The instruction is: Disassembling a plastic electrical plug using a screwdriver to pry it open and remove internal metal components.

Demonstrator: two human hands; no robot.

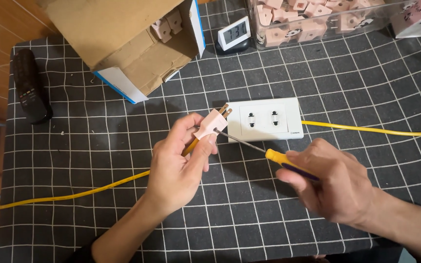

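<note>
Head view shows the left hand (176, 168) with its grip closed around a small pink plug (212, 125). The thumb and fingers pinch the plug's body, and its two metal prongs point up and to the right. A yellow cable (74, 196) runs from the plug, under the hand, and off to the left across the worktop (123, 146).

The right hand (334, 182) has its grip closed tight around a screwdriver (274, 157) with a yellow and purple handle. The thin metal tip touches the side of the plug.

Just behind the plug lies a white socket box (264, 119) with two outlets. Another yellow cable (366, 129) leaves it to the right.

Farther back sit an open cardboard box (123, 44), a small clock (234, 33), and a clear tub (317, 19) full of pink plugs. A black remote (29, 85) lies at the left.
</note>
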